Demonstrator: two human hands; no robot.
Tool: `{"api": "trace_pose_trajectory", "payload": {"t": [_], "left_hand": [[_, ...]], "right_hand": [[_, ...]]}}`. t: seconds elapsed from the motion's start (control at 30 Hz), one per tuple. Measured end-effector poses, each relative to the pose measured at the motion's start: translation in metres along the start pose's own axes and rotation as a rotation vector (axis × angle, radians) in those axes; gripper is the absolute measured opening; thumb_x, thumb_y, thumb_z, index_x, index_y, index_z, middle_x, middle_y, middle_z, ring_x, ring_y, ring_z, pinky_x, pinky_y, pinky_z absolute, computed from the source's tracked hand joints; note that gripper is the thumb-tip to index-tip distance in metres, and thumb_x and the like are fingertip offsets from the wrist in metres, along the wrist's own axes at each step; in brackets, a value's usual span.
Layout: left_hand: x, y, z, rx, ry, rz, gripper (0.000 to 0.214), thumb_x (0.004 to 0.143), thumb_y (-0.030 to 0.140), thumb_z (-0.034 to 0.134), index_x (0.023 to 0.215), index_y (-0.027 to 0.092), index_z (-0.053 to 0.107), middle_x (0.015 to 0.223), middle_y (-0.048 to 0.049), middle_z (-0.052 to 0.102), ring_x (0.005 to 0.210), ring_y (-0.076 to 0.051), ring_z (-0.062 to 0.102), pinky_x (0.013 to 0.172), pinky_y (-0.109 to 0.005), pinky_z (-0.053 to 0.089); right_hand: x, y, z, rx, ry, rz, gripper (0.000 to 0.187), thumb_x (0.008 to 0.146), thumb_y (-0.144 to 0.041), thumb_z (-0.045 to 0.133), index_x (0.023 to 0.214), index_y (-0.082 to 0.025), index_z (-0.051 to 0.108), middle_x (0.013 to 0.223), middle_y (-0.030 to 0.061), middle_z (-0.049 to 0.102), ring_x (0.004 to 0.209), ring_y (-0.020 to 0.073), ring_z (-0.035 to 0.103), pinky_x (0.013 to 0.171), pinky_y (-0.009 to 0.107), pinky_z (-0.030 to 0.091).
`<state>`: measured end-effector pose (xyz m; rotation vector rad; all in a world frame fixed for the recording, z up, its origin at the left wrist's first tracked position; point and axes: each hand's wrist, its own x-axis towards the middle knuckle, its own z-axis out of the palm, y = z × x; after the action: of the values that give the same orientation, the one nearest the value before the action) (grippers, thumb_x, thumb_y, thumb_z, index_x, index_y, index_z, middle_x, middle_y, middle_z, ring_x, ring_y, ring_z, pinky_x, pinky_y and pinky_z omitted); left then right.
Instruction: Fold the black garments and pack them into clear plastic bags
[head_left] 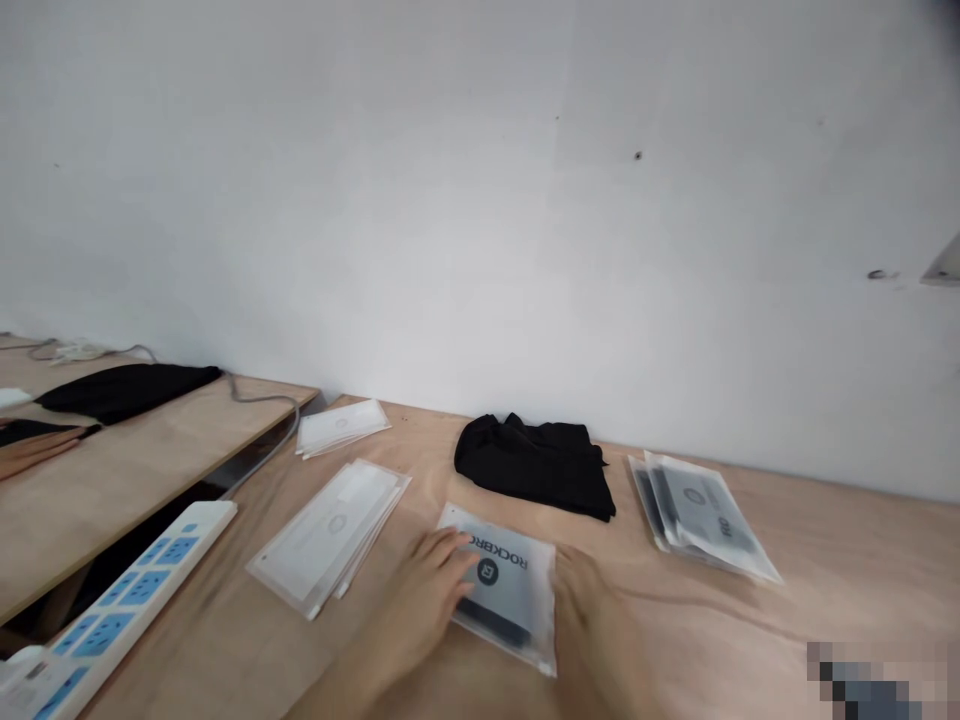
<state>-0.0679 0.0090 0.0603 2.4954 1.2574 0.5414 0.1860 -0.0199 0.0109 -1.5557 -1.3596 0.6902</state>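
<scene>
Clear ROCKBRO bag (504, 590): flat on the plywood table (757, 640), near centre, steadied between both hands. Left hand (420, 610), fingers together, presses its left edge; right hand (592, 625), flat, braces its right edge; neither pinches. Black cloth (532, 465) lies beyond; left stack (328, 530) and right stack (701, 515) of bags flank it.

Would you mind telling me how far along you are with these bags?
Done: the stack of filled bags on the right shows dark contents. In hand: the left hand and right hand rest on a clear ROCKBROS bag with something dark inside. Remaining: the loose black cloth lies unbagged, and the pale bags look empty, though I cannot be sure.
</scene>
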Motion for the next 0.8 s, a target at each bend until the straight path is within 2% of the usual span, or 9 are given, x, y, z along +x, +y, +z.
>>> {"api": "trace_pose_trajectory", "payload": {"t": [0.07,0.13,0.23,0.37,0.57,0.7,0.73,0.8], "left_hand": [[0.019,0.004,0.015,0.004,-0.043,0.035,0.05,0.09,0.04,0.049,0.138,0.028,0.04,0.148,-0.0054,0.036,0.136,-0.029,0.026,0.111,-0.05,0.02],[0.034,0.0,0.034,0.028,-0.122,0.023,0.069,0.087,0.057,0.047,0.145,0.025,0.028,0.152,-0.0084,0.025,0.14,-0.033,0.017,0.112,-0.057,0.012],[0.041,-0.015,0.055,0.053,-0.171,-0.006,0.072,0.089,0.06,0.038,0.148,0.023,0.019,0.153,-0.0092,0.02,0.141,-0.032,0.014,0.111,-0.06,0.005],[0.037,-0.028,0.063,0.045,-0.171,-0.004,0.069,0.091,0.056,0.037,0.148,0.027,0.013,0.154,-0.0067,0.017,0.141,-0.031,0.014,0.112,-0.058,0.003],[0.039,-0.025,0.063,-0.004,-0.171,-0.022,0.074,0.087,0.063,0.038,0.148,0.027,0.017,0.153,-0.0057,0.022,0.14,-0.032,0.016,0.112,-0.06,0.005],[0.036,-0.026,0.065,-0.05,-0.131,-0.041,0.073,0.087,0.062,0.04,0.147,0.027,0.019,0.153,-0.0053,0.022,0.14,-0.032,0.017,0.112,-0.061,0.007],[0.034,-0.028,0.066,-0.07,-0.103,-0.048,0.072,0.088,0.06,0.041,0.147,0.027,0.018,0.153,-0.0053,0.022,0.14,-0.032,0.017,0.112,-0.06,0.008],[0.03,-0.032,0.071,-0.119,0.006,-0.092,0.068,0.091,0.053,0.042,0.148,0.026,0.017,0.153,-0.0059,0.022,0.141,-0.029,0.017,0.113,-0.057,0.011]], "right_hand": [[0.003,-0.01,0.031,-0.084,-0.086,-0.092,0.047,0.071,-0.033,0.063,0.118,-0.026,0.062,0.133,0.0042,0.056,0.129,0.0295,0.041,0.111,0.042,0.023],[0.006,-0.011,0.056,-0.353,-0.221,-0.202,0.059,0.077,-0.029,0.052,0.135,-0.02,0.046,0.147,0.004,0.037,0.138,0.029,0.026,0.114,0.051,0.011],[0.01,0.0,0.072,-0.703,-0.343,-0.298,0.06,0.085,-0.026,0.036,0.144,-0.019,0.028,0.152,0.0021,0.022,0.141,0.0279,0.018,0.112,0.059,0.011],[0.012,0.019,0.072,-0.849,-0.341,-0.371,0.06,0.088,-0.028,0.03,0.146,-0.02,0.02,0.152,0.001,0.018,0.14,0.0275,0.018,0.111,0.06,0.019],[0.015,0.03,0.081,-0.824,-0.333,-0.371,0.059,0.087,-0.032,0.034,0.144,-0.021,0.027,0.15,0.0038,0.024,0.138,0.0316,0.024,0.108,0.064,0.022],[0.022,0.024,0.071,-0.634,-0.346,-0.319,0.059,0.084,-0.033,0.041,0.142,-0.022,0.034,0.15,0.005,0.031,0.138,0.0301,0.026,0.11,0.06,0.019],[0.024,0.025,0.065,-0.545,-0.295,-0.276,0.061,0.083,-0.036,0.044,0.141,-0.021,0.037,0.148,0.0077,0.035,0.137,0.0306,0.029,0.11,0.058,0.022],[0.027,0.031,0.054,-0.301,-0.117,-0.121,0.061,0.08,-0.045,0.048,0.135,-0.016,0.046,0.137,0.0144,0.051,0.129,0.0317,0.043,0.103,0.051,0.037]]}}
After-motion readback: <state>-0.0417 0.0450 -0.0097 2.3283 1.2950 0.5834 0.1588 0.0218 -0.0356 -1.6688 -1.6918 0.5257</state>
